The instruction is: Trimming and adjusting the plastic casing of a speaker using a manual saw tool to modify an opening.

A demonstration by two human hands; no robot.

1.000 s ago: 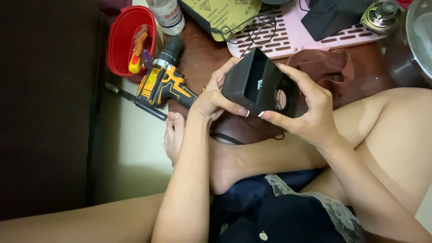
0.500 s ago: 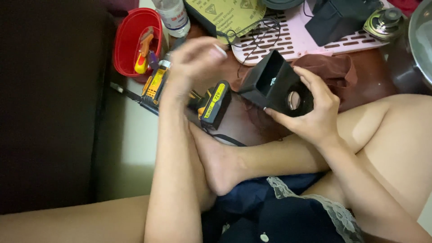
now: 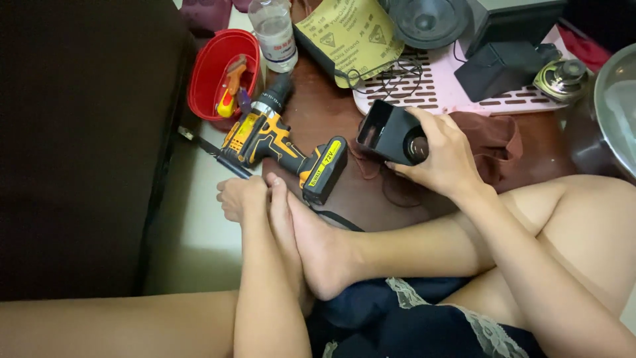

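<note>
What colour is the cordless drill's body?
Yellow-orange and black cordless drill, clearest in the head view.

We see a small black speaker box (image 3: 391, 132), boxy with matte sides, tipped so its open hollow end faces up and to the left while a round opening shows on the face turned toward us. It sits above the dark brown table, held from the right side. Just beside it to the left lies a yellow-and-black cordless drill (image 3: 281, 142), flat on its side, chuck pointing away, battery end nearest us.
</note>
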